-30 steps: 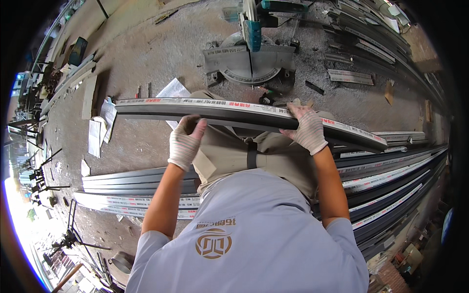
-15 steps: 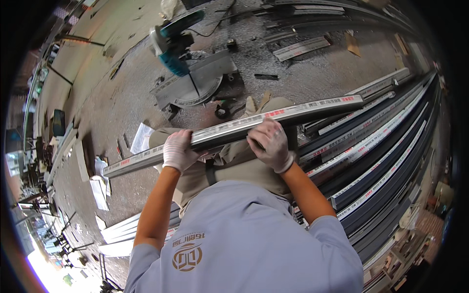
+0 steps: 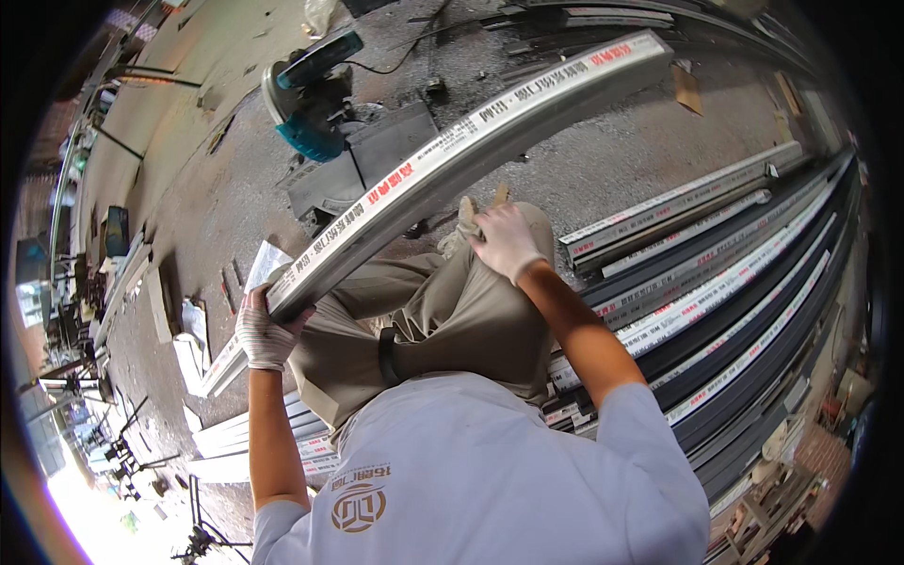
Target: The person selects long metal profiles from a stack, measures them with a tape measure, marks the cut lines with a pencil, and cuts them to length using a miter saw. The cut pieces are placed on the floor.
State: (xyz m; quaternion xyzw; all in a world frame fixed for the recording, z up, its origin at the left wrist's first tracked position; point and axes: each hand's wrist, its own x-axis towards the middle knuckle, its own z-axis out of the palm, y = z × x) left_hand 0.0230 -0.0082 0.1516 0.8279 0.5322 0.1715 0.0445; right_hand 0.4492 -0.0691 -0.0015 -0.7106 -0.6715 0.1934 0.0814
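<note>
A long aluminium profile [image 3: 424, 174] slants upward from lower left to upper right, with a white printed film along its top face and a dark grey side. My left hand [image 3: 265, 331], in a white striped work glove, grips the profile near its lower end. The far end rises over the floor and hangs unsupported. My right hand [image 3: 507, 243], gloved too, is off the profile. It is beside my right knee, its fingers loosely bent and apart, with nothing visible in them. Beyond the profile is a teal mitre saw [image 3: 311, 137], its base partly hidden by the profile.
Stacked film-covered profiles [image 3: 716, 292] lie to my right, and more pale profiles [image 3: 250, 438] lie at lower left. A cardboard piece [image 3: 687, 91] rests on the floor at upper right. White papers [image 3: 193, 331] lie on the left. A cable runs from the saw.
The profile has swung steeper, its right end rising up and away. My right hand has let go of it and moved to the knee. My left hand has shifted left and lower with the profile.
</note>
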